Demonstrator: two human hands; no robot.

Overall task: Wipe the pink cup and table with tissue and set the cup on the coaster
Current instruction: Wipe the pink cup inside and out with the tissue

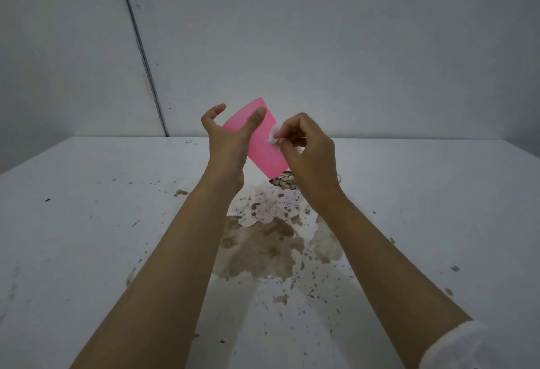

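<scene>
A bare, plain room is shown, more like a test or recording booth than a home, though its exact kind cannot be told. A white desk (87, 222) is set against grey-white wall panels (321, 32), which are joined by a dark vertical seam (140, 47) dotted with small screws. The desk's middle is marked by a brown spill (263, 248) and scattered specks. No furnishings are seen along its far edge.
</scene>
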